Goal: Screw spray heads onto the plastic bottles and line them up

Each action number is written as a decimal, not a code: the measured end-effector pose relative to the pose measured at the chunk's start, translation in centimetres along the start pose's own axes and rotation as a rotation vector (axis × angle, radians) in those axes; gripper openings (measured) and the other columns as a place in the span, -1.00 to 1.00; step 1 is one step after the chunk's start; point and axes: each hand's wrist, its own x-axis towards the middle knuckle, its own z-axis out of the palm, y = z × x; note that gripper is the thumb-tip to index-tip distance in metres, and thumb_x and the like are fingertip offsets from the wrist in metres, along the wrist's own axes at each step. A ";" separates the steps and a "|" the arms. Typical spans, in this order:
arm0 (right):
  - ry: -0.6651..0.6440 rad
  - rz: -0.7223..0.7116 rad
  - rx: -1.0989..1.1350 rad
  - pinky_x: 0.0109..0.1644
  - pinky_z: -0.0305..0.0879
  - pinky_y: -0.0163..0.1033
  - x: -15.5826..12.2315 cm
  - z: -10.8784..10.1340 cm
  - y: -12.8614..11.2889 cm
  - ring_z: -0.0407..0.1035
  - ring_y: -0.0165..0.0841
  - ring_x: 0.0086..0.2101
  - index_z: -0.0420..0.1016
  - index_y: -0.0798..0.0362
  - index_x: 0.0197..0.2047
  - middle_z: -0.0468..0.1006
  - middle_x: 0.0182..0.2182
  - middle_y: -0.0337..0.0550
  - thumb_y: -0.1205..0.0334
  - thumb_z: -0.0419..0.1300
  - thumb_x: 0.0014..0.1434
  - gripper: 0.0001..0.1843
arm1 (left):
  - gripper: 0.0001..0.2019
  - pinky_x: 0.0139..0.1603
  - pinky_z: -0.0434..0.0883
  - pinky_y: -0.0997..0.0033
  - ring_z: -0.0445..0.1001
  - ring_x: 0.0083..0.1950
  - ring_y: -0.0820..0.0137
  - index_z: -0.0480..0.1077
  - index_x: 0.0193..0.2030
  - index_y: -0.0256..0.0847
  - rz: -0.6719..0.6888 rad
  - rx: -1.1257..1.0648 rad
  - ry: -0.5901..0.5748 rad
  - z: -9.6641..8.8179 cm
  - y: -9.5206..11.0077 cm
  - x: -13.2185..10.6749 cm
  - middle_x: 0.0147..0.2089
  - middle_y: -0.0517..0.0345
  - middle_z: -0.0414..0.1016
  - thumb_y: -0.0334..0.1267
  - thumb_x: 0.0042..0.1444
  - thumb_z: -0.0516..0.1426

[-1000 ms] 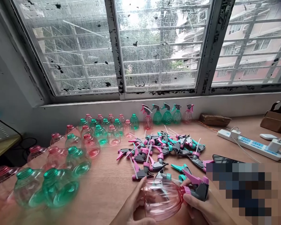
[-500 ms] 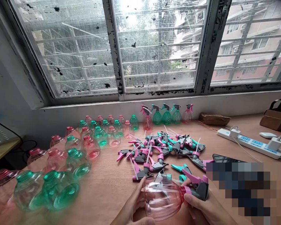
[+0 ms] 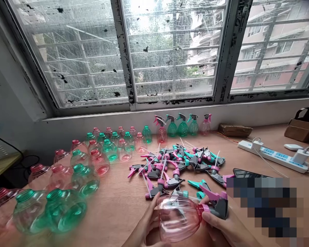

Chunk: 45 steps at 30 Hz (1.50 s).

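Observation:
A clear pink spray bottle (image 3: 179,218) lies on its side in the air between my hands, its base to the left. My left hand (image 3: 150,223) is wrapped round the body near the base. On the bottle's neck sits a pink and grey trigger sprayer head (image 3: 218,204). My right hand (image 3: 218,223) is closed on the sprayer's pink collar, thumb on the near side. Just beyond lies a pile of loose trigger sprayer heads (image 3: 175,164) in pink, teal and grey, some with white tubes sticking up.
Open pink and green bottles (image 3: 65,209) stand in rows on the left. Several bottles with sprayers (image 3: 182,127) line the wall under the window. To the right are a power strip (image 3: 273,156), a phone (image 3: 249,173), a brown package (image 3: 234,130) and a cardboard box (image 3: 301,127).
The view has shifted very slightly. Both hands keep the same hold on the bottle and sprayer collar, with hardly any movement.

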 end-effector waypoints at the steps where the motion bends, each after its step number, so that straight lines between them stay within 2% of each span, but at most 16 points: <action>1: -0.002 -0.003 -0.001 -0.53 0.15 -0.36 0.0 0.0 0.0 0.34 -0.46 -0.64 0.50 0.04 -0.20 0.59 -0.55 -0.29 -0.16 0.48 0.07 -0.52 | 0.06 0.45 0.23 0.00 0.32 0.43 0.00 -0.28 0.56 0.19 0.003 0.011 -0.003 0.0 0.1 0.0 0.55 0.01 0.12 0.01 0.13 0.34; 4: -0.004 0.008 -0.011 -0.52 0.16 -0.35 0.1 -0.1 -0.1 0.35 -0.44 -0.64 0.51 0.03 -0.20 0.57 -0.56 -0.30 -0.16 0.48 0.05 -0.52 | 0.05 0.41 0.29 0.01 0.40 0.36 0.04 -0.36 0.55 0.25 0.009 0.030 0.005 0.0 0.0 0.2 0.55 0.00 0.10 -0.01 0.17 0.32; 6: -0.019 0.001 -0.041 -0.51 0.16 -0.33 0.0 -0.2 -0.1 0.34 -0.42 -0.63 0.53 0.04 -0.20 0.54 -0.60 -0.31 -0.17 0.48 0.04 -0.52 | 0.09 0.39 0.30 -0.02 0.40 0.36 -0.01 -0.32 0.55 0.24 0.035 0.004 0.013 0.0 -0.4 0.3 0.57 -0.02 0.02 0.01 0.11 0.36; 9: -0.062 -0.014 -0.081 -0.49 0.19 -0.30 0.0 -0.2 -0.1 0.32 -0.40 -0.61 0.57 0.07 -0.20 0.49 -0.64 -0.31 -0.16 0.47 0.06 -0.53 | 0.05 0.44 0.22 -0.08 0.27 0.46 -0.10 -0.20 0.56 0.17 0.086 -0.060 0.002 0.0 -0.9 0.4 0.59 -0.01 0.00 0.07 0.08 0.36; 12: -0.070 -0.012 -0.064 -0.49 0.21 -0.30 0.0 -0.2 -0.1 0.32 -0.41 -0.60 0.56 0.08 -0.19 0.52 -0.60 -0.28 -0.16 0.46 0.08 -0.53 | 0.00 0.50 0.11 -0.06 0.15 0.53 -0.05 -0.18 0.55 0.19 0.108 -0.041 -0.020 0.0 -0.9 0.5 0.58 0.04 0.06 0.04 0.13 0.34; 14: -0.051 -0.010 -0.040 -0.50 0.20 -0.32 0.1 -0.2 -0.1 0.32 -0.42 -0.61 0.53 0.05 -0.18 0.55 -0.57 -0.28 -0.17 0.45 0.09 -0.53 | 0.07 0.48 0.16 -0.04 0.25 0.48 -0.04 -0.29 0.55 0.23 0.091 -0.002 -0.030 0.0 -0.6 0.5 0.58 0.05 0.06 0.03 0.12 0.35; 16: -0.033 -0.005 -0.030 -0.50 0.18 -0.34 0.1 -0.2 0.0 0.33 -0.45 -0.62 0.51 0.03 -0.18 0.57 -0.56 -0.29 -0.17 0.45 0.09 -0.53 | 0.03 0.43 0.24 -0.01 0.39 0.38 0.02 -0.39 0.55 0.25 0.058 0.024 -0.027 0.2 -0.2 0.5 0.56 0.02 0.09 0.04 0.19 0.29; 19: -0.025 -0.006 -0.037 -0.49 0.13 -0.34 0.0 -0.2 0.1 0.32 -0.46 -0.63 0.52 0.04 -0.17 0.56 -0.58 -0.31 -0.15 0.47 0.08 -0.52 | 0.03 0.40 0.27 0.03 0.44 0.33 0.05 -0.46 0.54 0.25 0.051 0.030 -0.016 0.3 0.1 0.5 0.56 -0.02 0.09 0.03 0.22 0.26; 22: -0.039 -0.004 -0.054 -0.49 0.15 -0.31 -0.1 -0.2 0.0 0.32 -0.42 -0.62 0.55 0.05 -0.15 0.52 -0.64 -0.32 -0.17 0.48 0.05 -0.50 | 0.16 0.38 0.28 -0.02 0.37 0.37 -0.06 -0.39 0.55 0.19 0.071 0.005 -0.020 0.1 0.0 0.4 0.57 -0.08 0.03 0.11 0.06 0.36; 26: -0.039 0.000 -0.068 -0.48 0.18 -0.32 -0.1 0.0 -0.3 0.31 -0.42 -0.62 0.55 0.05 -0.16 0.50 -0.65 -0.33 -0.19 0.46 0.06 -0.50 | 0.07 0.41 0.23 -0.05 0.36 0.37 -0.05 -0.27 0.57 0.13 0.038 0.004 -0.024 -0.2 -0.2 0.3 0.50 -0.11 0.17 0.13 0.11 0.32; 29: -0.013 -0.003 -0.064 -0.50 0.13 -0.35 -0.1 0.0 -0.4 0.32 -0.46 -0.63 0.53 0.05 -0.18 0.54 -0.59 -0.31 -0.20 0.46 0.06 -0.50 | 0.02 0.40 0.27 0.00 0.35 0.37 -0.02 -0.24 0.55 0.24 0.054 0.038 -0.003 -0.3 -0.2 0.3 0.56 0.02 0.03 0.07 0.13 0.33; 32: -0.004 0.029 -0.058 -0.52 0.13 -0.37 -0.2 0.0 -0.4 0.31 -0.47 -0.64 0.51 0.04 -0.17 0.51 -0.59 -0.34 -0.20 0.47 0.04 -0.48 | 0.01 0.40 0.28 0.00 0.36 0.36 -0.01 -0.24 0.54 0.29 0.061 0.016 -0.011 -0.3 -0.4 0.4 0.57 0.05 -0.01 0.03 0.14 0.33; 35: -0.036 0.020 -0.067 -0.53 0.15 -0.36 -0.2 0.1 -0.5 0.30 -0.46 -0.63 0.54 0.06 -0.17 0.46 -0.62 -0.35 -0.20 0.47 0.04 -0.47 | 0.12 0.45 0.21 -0.08 0.28 0.44 -0.08 -0.31 0.55 0.23 0.073 -0.057 -0.025 -0.2 -0.8 0.5 0.58 0.01 -0.02 0.07 0.07 0.37; 39: -0.048 -0.002 -0.068 -0.52 0.17 -0.36 -0.2 0.3 -0.7 0.30 -0.46 -0.63 0.56 0.06 -0.19 0.44 -0.62 -0.35 -0.20 0.46 0.05 -0.49 | 0.03 0.51 0.08 -0.10 0.16 0.51 -0.09 -0.23 0.56 0.18 0.072 -0.050 -0.018 -0.1 -0.9 0.6 0.58 0.03 -0.01 0.10 0.12 0.32; 42: -0.020 0.021 -0.047 -0.52 0.18 -0.37 -0.1 0.2 -0.6 0.33 -0.46 -0.62 0.52 0.02 -0.18 0.53 -0.56 -0.32 -0.20 0.47 0.05 -0.50 | 0.07 0.47 0.19 -0.04 0.25 0.47 -0.09 -0.32 0.56 0.22 0.063 0.000 -0.035 0.0 -0.5 0.6 0.59 0.04 -0.01 0.09 0.12 0.33; 45: -0.028 0.022 -0.050 -0.51 0.17 -0.37 0.0 -0.1 -0.4 0.32 -0.46 -0.62 0.50 0.03 -0.18 0.55 -0.55 -0.30 -0.18 0.46 0.06 -0.51 | -0.01 0.41 0.27 0.01 0.39 0.38 -0.02 -0.38 0.54 0.29 0.078 0.011 -0.027 0.0 -0.4 0.6 0.60 0.05 -0.03 0.04 0.22 0.27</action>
